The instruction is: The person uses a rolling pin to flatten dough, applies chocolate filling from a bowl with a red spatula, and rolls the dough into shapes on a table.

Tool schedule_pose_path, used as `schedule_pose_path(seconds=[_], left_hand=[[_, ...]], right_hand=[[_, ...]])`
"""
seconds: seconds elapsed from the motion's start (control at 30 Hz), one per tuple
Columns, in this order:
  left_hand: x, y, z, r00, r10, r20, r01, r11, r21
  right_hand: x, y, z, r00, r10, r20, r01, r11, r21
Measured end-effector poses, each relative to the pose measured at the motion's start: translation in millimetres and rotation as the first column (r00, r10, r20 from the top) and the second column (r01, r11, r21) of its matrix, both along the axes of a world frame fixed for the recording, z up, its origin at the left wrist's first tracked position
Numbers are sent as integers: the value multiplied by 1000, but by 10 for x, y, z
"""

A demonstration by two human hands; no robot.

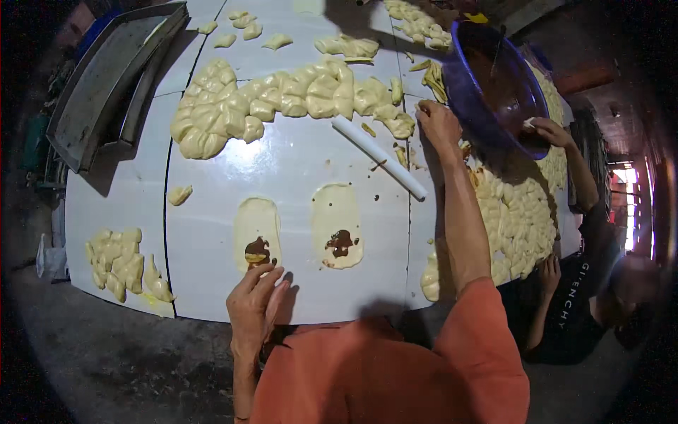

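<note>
My left hand (253, 300) rests at the near end of the left flattened dough strip (257, 215), fingers bent and thumb apart, with nothing visible in them. On that strip a slim yellowish piece (255, 258) lies in a dark brown chocolate-like filling (260, 244). To its right, a second flattened dough strip (337, 205) carries a brown smear (342, 244) near its close end. My right hand (439, 127) reaches far forward beside a pile of yellowish strips (435, 83). Its fingers are drawn together; whatever they pinch is hidden.
A white rolling pin (379, 157) lies diagonally on the table. Dough lumps (282, 95) spread behind it, with more at left (116, 261) and right (519, 226). Metal trays (106, 78) stand far left. Another person's hand (552, 132) holds a pale piece at the purple basin (462, 85).
</note>
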State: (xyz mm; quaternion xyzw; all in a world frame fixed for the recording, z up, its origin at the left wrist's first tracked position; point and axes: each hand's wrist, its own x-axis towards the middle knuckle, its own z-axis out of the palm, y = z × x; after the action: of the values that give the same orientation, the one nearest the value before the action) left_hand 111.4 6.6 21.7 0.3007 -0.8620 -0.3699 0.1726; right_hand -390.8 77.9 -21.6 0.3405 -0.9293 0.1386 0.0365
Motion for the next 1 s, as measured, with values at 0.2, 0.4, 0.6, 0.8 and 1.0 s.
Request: schedule_pose_path(seconds=[0.2,0.4,0.6,0.8,1.0], left_hand=[[-160,33,-49,999,-33,7,33,999,-39],[-375,39,-77,995,-94,10,95,994,-52],[-509,2,-114,991,-133,-19,131,990,-59],[-655,48,-136,987,-163,-13,163,986,40],[-812,97,-287,987,-150,54,149,989,13]], right_hand=[[-66,-68,135,988,46,150,-70,984,164],[-126,-21,100,981,104,166,-119,989,85],[376,267,402,843,153,516,-68,981,-180],[1632,673,566,677,372,635,-287,928,-238],[2345,711,367,650,476,592,-422,874,-239]])
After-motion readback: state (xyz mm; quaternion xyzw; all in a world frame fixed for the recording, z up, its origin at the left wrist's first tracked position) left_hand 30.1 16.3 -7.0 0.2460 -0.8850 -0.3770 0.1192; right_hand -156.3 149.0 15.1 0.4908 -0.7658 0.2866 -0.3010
